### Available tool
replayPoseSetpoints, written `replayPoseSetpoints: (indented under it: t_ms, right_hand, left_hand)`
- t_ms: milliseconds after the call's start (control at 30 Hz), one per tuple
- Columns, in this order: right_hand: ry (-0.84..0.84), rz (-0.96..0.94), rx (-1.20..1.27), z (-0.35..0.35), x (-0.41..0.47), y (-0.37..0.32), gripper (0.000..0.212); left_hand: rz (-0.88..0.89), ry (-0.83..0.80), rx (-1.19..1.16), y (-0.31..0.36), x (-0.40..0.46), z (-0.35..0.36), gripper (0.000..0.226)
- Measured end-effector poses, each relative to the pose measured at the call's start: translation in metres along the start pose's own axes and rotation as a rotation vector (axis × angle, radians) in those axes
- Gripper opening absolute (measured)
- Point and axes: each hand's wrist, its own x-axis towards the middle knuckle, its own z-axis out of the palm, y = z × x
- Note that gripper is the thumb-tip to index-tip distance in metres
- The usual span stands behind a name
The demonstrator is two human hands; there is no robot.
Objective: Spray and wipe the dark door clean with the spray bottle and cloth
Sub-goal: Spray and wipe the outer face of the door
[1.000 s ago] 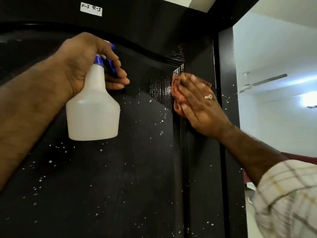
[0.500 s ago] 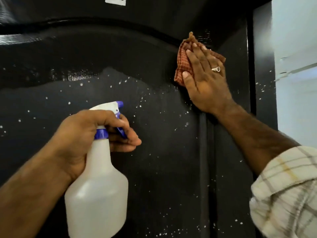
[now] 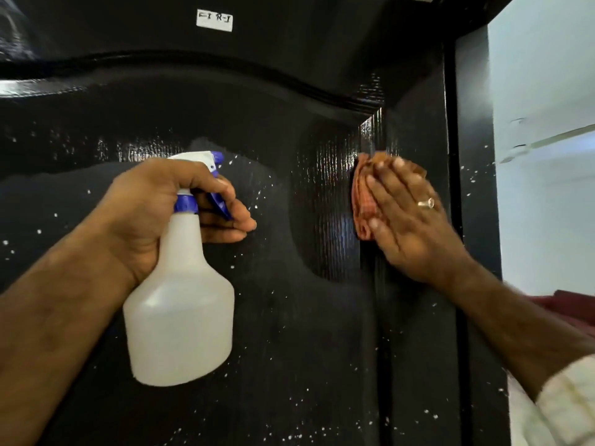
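Note:
The dark door (image 3: 289, 317) fills most of the view, speckled with white droplets and glossy wet where it has been wiped. My left hand (image 3: 154, 214) grips the neck of a white spray bottle (image 3: 180, 307) with a blue trigger, held upright in front of the door's left half. My right hand (image 3: 409, 220) presses a folded orange checked cloth (image 3: 362, 201) flat against the door near its right edge, fingers straight; the hand covers most of the cloth.
A white label (image 3: 214, 20) is stuck on the dark frame above the door. The door's right edge and frame (image 3: 473, 188) border a bright room with a pale wall (image 3: 544, 204). Something dark red (image 3: 570, 304) lies at lower right.
My right hand has slid the cloth down from the door's upper right corner along the right edge. The left hand still holds the bottle, now higher in view.

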Motion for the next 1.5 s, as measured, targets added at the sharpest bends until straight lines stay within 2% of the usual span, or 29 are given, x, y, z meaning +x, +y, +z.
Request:
replayPoseSetpoints:
  t_ms: [67, 100, 167, 233, 300, 367, 433, 567, 733, 800, 933, 1000, 1067, 1233, 1333, 1400, 1500]
  right_hand:
    - [0.062, 0.221, 0.01, 0.003, 0.039, 0.005, 0.07]
    - [0.089, 0.319, 0.025, 0.005, 0.062, -0.003, 0.069]
    - [0.156, 0.393, 0.056, 0.01, 0.095, -0.033, 0.069]
    - [0.177, 0.274, 0.067, 0.014, 0.098, -0.074, 0.067]
    - [0.122, 0.047, 0.105, 0.013, 0.07, -0.109, 0.065]
    - [0.026, -0.102, 0.141, 0.009, 0.027, -0.114, 0.064]
    - [-0.036, -0.137, 0.148, 0.008, -0.013, -0.101, 0.065]
    - [0.012, -0.03, 0.071, 0.007, -0.054, -0.034, 0.064]
    - [0.127, 0.477, 0.073, 0.008, 0.026, 0.029, 0.07]
    - [0.108, 0.567, 0.075, 0.011, 0.054, 0.032, 0.073]
    - [0.086, 0.489, 0.064, 0.013, 0.044, 0.034, 0.074]
    - [0.09, 0.468, 0.07, 0.01, 0.033, 0.034, 0.073]
    - [0.085, 0.445, 0.082, 0.01, 0.021, 0.023, 0.073]
    - [-0.032, 0.188, 0.119, 0.008, -0.06, -0.017, 0.072]
    - [-0.045, 0.035, 0.073, 0.005, -0.091, 0.004, 0.069]
    - [-0.014, 0.115, 0.069, 0.006, -0.081, 0.022, 0.069]
    - [0.075, 0.423, 0.162, 0.012, -0.031, 0.03, 0.071]
  left_hand:
    - [0.009, -0.039, 0.029, 0.001, 0.003, 0.009, 0.024]
    - [0.006, -0.004, 0.058, 0.003, 0.003, 0.015, 0.021]
    - [-0.008, 0.005, 0.033, 0.003, 0.008, 0.018, 0.019]
    - [-0.032, 0.002, 0.041, 0.001, 0.014, 0.022, 0.019]
    - [-0.045, -0.005, 0.043, 0.002, 0.016, 0.025, 0.018]
    - [-0.06, -0.007, 0.035, 0.001, 0.018, 0.026, 0.017]
    - [-0.083, -0.032, 0.01, 0.001, 0.018, 0.025, 0.017]
    - [-0.034, -0.026, 0.031, 0.001, 0.012, 0.026, 0.014]
    - [-0.046, -0.106, 0.055, -0.007, 0.017, 0.046, 0.014]
    - [-0.071, -0.133, 0.036, -0.018, 0.016, 0.052, 0.013]
    - [-0.05, -0.085, 0.0, -0.043, 0.011, 0.06, 0.002]
    - [-0.01, -0.027, -0.014, -0.05, 0.015, 0.061, 0.015]
    - [0.013, -0.048, -0.036, -0.052, 0.018, 0.064, 0.018]
    - [-0.039, -0.098, -0.03, -0.053, 0.02, 0.067, 0.009]
    - [-0.086, -0.104, -0.058, -0.047, 0.021, 0.067, 0.007]
    - [-0.09, -0.103, -0.058, -0.043, 0.023, 0.065, 0.008]
    - [-0.082, -0.097, -0.027, -0.038, 0.027, 0.061, 0.01]
